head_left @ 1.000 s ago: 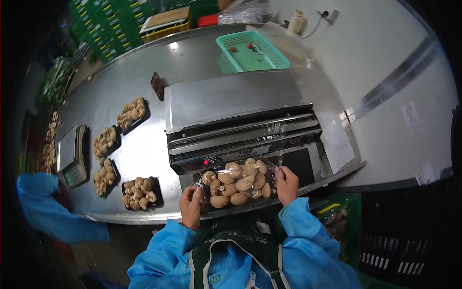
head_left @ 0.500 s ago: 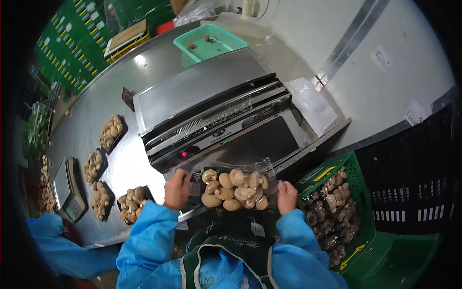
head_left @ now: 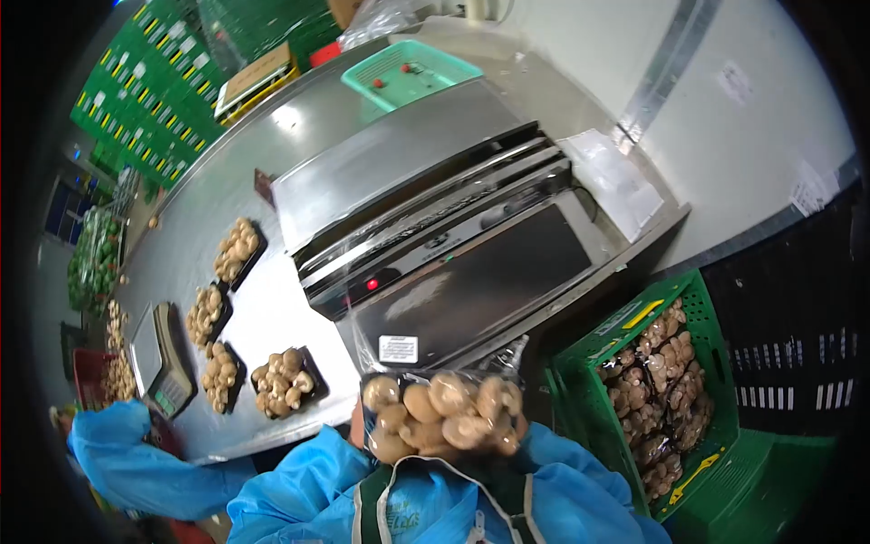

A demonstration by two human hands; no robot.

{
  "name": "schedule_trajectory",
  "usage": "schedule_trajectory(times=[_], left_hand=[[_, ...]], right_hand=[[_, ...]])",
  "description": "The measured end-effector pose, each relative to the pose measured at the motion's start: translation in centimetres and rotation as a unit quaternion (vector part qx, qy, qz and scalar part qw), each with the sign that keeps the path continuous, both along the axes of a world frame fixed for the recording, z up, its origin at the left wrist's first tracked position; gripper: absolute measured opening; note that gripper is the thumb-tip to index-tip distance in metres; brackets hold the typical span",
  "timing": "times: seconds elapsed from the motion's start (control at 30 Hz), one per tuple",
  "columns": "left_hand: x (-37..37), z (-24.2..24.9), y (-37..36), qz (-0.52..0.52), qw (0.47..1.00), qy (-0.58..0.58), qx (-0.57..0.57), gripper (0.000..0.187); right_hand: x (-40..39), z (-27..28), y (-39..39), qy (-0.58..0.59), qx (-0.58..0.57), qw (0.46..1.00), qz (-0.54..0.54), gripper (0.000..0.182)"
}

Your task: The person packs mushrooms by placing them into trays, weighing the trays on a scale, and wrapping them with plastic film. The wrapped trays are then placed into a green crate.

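Far end of bench [head_left: 299, 136]: pale green basket [head_left: 408, 89], two small red things inside. Beyond, board [head_left: 258, 74] lying over yellow crate [head_left: 261, 102], red item [head_left: 323, 54] and crumpled clear plastic [head_left: 381, 23] close by. Behind, tall stack of green crates [head_left: 154, 91]. At left, leafy greens [head_left: 95, 258] under clear film; nearer, another person's blue sleeve [head_left: 163, 467]. At right, pale wall [head_left: 580, 54] with paper labels [head_left: 734, 83]; below, black slatted crates [head_left: 784, 349].

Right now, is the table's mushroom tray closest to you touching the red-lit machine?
Apart. The head view shows bright tabletop between the mushroom tray and the red-lit machine.
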State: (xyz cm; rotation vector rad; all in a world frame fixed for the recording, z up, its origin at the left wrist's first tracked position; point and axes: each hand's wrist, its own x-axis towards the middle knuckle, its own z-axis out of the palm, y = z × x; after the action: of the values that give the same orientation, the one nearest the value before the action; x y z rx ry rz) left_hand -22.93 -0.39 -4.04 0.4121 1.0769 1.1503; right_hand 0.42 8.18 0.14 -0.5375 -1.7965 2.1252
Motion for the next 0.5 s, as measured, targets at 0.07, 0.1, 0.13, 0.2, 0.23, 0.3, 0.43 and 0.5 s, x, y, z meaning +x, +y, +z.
schedule_trajectory(times=[0.07,0.1,0.13,0.2,0.23,0.3,0.43,0.5], left_hand=[[-0.9,-1.5,-2.9,-0.008,0.976,-0.203,0.085,0.029],[-0.6,-3.4,-3.5,-0.036,0.980,-0.133,0.144,0.036],[0.3,-5.0,-4.2,-0.063,0.976,-0.061,0.200,0.043],[1.4,4.1,-2.7,-0.070,0.977,-0.108,0.171,0.054],[1.6,5.6,-3.2,-0.109,0.979,-0.068,0.157,0.067],[2.7,1.4,-4.8,-0.044,0.936,-0.210,0.281,0.059],[-0.4,6.3,-3.0,-0.378,0.893,-0.241,-0.038,0.046],[-0.1,5.9,-3.4,-0.391,0.888,-0.242,-0.002,0.049]], right_hand=[[-1.5,-1.1,-2.4,0.093,-0.098,0.991,-0.001,0.025],[-2.0,-2.3,-4.3,0.181,-0.189,0.965,-0.018,0.024],[-2.4,-3.5,-6.3,0.263,-0.279,0.923,-0.037,0.023],[-3.3,-5.4,-9.2,0.408,-0.448,0.792,-0.079,0.022],[-2.1,-6.0,-8.9,0.362,-0.469,0.805,-0.028,0.024],[-0.2,-5.3,-7.5,0.140,-0.303,0.942,-0.032,0.022],[0.4,2.5,0.1,-0.017,-0.074,0.981,-0.179,0.035],[-2.9,8.7,1.4,0.048,0.013,0.996,-0.071,0.052]])
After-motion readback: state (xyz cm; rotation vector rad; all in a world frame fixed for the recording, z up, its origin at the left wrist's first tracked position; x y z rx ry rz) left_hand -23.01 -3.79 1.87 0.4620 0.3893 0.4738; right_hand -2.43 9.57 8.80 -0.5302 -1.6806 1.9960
